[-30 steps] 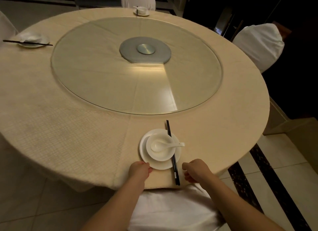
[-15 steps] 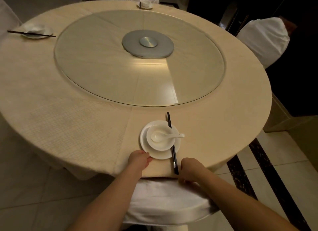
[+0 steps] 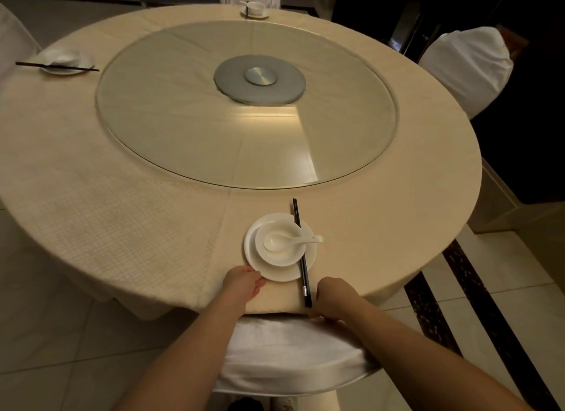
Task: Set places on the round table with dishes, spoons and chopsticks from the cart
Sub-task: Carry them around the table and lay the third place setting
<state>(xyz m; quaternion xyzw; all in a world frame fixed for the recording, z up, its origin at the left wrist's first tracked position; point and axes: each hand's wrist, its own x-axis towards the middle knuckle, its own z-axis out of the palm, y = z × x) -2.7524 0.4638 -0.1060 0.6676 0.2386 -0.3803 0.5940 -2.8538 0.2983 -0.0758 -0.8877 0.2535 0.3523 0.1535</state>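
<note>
I see the round table under a cream cloth, its glass turntable taking up the middle. Nearest me on the table sits a white plate carrying a bowl with a spoon in it; black chopsticks lie across the plate's right rim. My left hand touches the plate's near-left edge with curled fingers. My right hand sits just right of the chopsticks' near end; I cannot tell its grip
</note>
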